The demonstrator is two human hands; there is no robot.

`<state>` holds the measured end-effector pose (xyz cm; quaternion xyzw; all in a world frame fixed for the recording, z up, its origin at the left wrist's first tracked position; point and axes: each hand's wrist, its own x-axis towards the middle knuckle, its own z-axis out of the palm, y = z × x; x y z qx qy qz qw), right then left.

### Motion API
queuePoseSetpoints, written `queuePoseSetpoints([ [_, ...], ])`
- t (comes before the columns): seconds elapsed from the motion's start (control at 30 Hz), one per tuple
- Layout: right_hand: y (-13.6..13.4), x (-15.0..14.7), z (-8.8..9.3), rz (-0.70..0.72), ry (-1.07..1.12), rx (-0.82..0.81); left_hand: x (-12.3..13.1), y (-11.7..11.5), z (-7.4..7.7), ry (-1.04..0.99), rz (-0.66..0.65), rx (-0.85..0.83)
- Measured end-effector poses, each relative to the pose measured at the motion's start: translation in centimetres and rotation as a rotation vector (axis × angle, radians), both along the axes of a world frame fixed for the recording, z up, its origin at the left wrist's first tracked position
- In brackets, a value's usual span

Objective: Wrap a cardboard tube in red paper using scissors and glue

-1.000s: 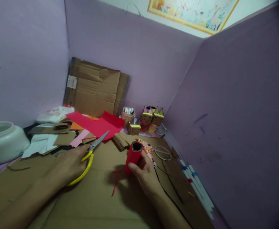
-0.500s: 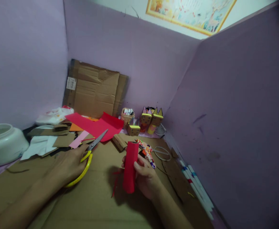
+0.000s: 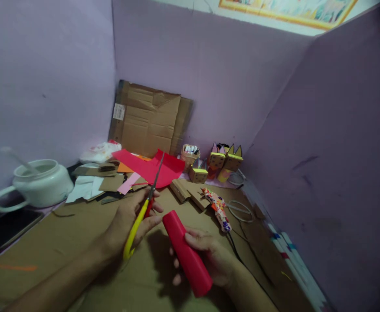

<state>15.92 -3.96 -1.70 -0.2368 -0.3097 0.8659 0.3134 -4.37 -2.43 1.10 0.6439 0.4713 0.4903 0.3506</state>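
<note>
Yellow-handled scissors (image 3: 138, 227) hang in my left hand (image 3: 123, 221), their blades pointing up and away. The thumb and some fingers of that hand are spread toward the near end of a red roll. A small red bit (image 3: 149, 208) shows beside the scissors' pivot; I cannot tell what it is. My right hand (image 3: 211, 255) is wrapped around the red paper-covered tube (image 3: 187, 253), which slants from upper left to lower right, its thumb on top. Beyond it, a flower-patterned glue gun (image 3: 218, 208) lies on the cardboard.
A large red sheet (image 3: 151, 171) lies among paper and cardboard scraps at the back. A white pot (image 3: 43, 186) with a handle stands left. Small box figures with pointed ears (image 3: 217, 160) and a basket of pens (image 3: 190, 151) line the back; white rolls (image 3: 294, 260) lie along the right wall.
My left hand has moved right, closer to the tube, and the scissors now point more upright. The tube has gone from nearly upright to slanted. The view has swung left.
</note>
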Motion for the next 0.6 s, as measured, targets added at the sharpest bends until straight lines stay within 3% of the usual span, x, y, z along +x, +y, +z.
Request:
queuePoseSetpoints([
  [0.33,-0.2,-0.5,-0.4,0.028,-0.021,-0.002,0.4,0.0,-0.9,0.126,-0.035,0.115],
  [0.6,-0.5,-0.7,-0.1,-0.007,-0.010,0.044,0.8,0.2,-1.1,0.030,0.004,0.071],
])
